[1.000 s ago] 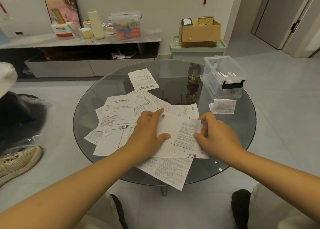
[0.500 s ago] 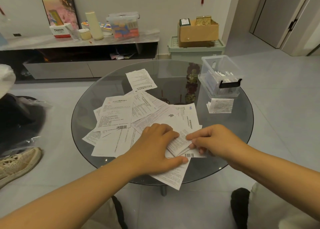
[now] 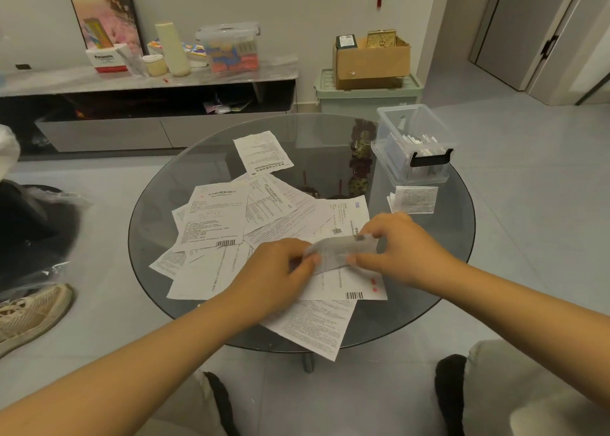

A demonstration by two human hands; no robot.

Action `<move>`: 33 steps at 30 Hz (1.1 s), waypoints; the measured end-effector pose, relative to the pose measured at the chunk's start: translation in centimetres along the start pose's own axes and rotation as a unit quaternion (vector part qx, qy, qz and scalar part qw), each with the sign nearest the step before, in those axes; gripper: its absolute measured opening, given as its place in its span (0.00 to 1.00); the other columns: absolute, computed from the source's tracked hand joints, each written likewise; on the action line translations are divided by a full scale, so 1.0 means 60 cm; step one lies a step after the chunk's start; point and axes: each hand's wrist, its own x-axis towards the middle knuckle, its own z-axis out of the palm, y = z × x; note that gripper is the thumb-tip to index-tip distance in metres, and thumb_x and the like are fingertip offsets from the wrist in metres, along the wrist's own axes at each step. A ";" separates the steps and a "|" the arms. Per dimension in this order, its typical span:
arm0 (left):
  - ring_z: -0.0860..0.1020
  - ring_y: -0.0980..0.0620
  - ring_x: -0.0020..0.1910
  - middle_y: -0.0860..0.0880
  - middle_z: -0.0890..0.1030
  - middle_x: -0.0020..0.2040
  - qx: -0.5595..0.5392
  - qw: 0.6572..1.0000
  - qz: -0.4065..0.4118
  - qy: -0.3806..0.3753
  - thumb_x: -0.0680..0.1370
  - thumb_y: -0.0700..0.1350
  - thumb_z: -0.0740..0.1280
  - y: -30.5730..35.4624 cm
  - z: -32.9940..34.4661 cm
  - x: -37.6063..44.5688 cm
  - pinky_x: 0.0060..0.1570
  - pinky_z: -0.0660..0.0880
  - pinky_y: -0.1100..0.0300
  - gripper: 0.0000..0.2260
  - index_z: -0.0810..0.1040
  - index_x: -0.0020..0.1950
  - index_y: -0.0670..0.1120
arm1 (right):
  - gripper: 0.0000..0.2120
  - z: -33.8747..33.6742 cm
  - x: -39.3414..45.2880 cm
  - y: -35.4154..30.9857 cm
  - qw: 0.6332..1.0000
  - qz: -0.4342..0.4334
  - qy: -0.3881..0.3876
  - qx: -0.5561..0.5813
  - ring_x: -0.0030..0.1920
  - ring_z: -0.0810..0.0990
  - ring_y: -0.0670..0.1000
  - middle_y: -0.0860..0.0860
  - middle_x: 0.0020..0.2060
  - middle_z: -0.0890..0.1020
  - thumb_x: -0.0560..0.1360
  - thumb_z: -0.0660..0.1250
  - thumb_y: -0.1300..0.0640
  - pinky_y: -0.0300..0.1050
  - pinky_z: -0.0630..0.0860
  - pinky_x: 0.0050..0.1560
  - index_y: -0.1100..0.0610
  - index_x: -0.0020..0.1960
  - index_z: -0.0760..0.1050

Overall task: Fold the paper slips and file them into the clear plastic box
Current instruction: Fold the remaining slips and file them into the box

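Observation:
A folded paper slip (image 3: 340, 252) is lifted just above the pile, blurred by motion. My left hand (image 3: 280, 272) pinches its left end and my right hand (image 3: 397, 249) pinches its right end. Beneath them, several printed paper slips (image 3: 218, 218) lie spread over the round glass table (image 3: 439, 280). One slip (image 3: 262, 152) lies apart at the back. The clear plastic box (image 3: 414, 145) stands open at the table's right rear with folded slips upright inside. A small stack of folded slips (image 3: 414, 199) lies just in front of the box.
One slip (image 3: 313, 328) overhangs the table's near edge. A low TV cabinet (image 3: 148, 82) with a lidded container and bottles runs along the wall. A green bin with a cardboard box (image 3: 371, 61) stands behind the table. A shoe (image 3: 31, 313) lies on the floor at left.
The slip has been folded from a wide sheet into a narrow strip and lifted off the pile. Both hands came closer together and now hold its two ends.

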 end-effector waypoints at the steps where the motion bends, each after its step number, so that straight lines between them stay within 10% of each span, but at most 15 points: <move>1: 0.77 0.54 0.44 0.54 0.80 0.44 -0.001 1.000 -0.008 0.007 0.79 0.47 0.62 0.000 0.001 0.002 0.46 0.75 0.60 0.06 0.79 0.47 0.49 | 0.09 0.006 0.007 0.003 1.000 0.010 0.001 0.026 0.53 0.73 0.49 0.48 0.48 0.78 0.70 0.72 0.50 0.38 0.69 0.41 0.54 0.45 0.78; 8: 0.69 0.60 0.54 0.57 0.67 0.63 0.008 0.999 -0.042 0.008 0.74 0.45 0.70 -0.007 0.007 0.012 0.53 0.66 0.69 0.28 0.63 0.71 0.54 | 0.15 0.038 0.020 -0.011 0.999 0.037 0.010 -0.019 0.52 0.67 0.50 0.42 0.37 0.68 0.67 0.72 0.42 0.45 0.70 0.51 0.49 0.45 0.71; 16: 0.65 0.54 0.66 0.55 0.67 0.64 0.066 0.996 -0.041 -0.044 0.74 0.47 0.70 -0.020 -0.011 0.024 0.68 0.62 0.57 0.21 0.70 0.65 0.59 | 0.21 0.035 0.027 0.008 0.998 0.045 0.031 0.005 0.55 0.64 0.48 0.43 0.46 0.70 0.71 0.71 0.52 0.44 0.66 0.57 0.44 0.59 0.66; 22: 0.67 0.59 0.61 0.59 0.68 0.60 0.084 0.993 0.015 -0.083 0.73 0.52 0.70 -0.028 -0.027 0.019 0.58 0.65 0.67 0.12 0.77 0.56 0.59 | 0.10 0.047 0.002 0.002 0.980 -0.146 0.067 -0.114 0.53 0.64 0.48 0.45 0.49 0.74 0.76 0.64 0.55 0.45 0.61 0.61 0.48 0.55 0.79; 33: 0.74 0.65 0.46 0.58 0.69 0.61 0.074 0.991 0.031 -0.107 0.74 0.46 0.70 -0.017 -0.025 0.012 0.46 0.66 0.79 0.13 0.78 0.58 0.56 | 0.20 0.033 -0.025 -0.015 0.966 -0.174 -0.002 -0.192 0.60 0.70 0.46 0.41 0.60 0.75 0.74 0.61 0.38 0.41 0.64 0.61 0.43 0.63 0.72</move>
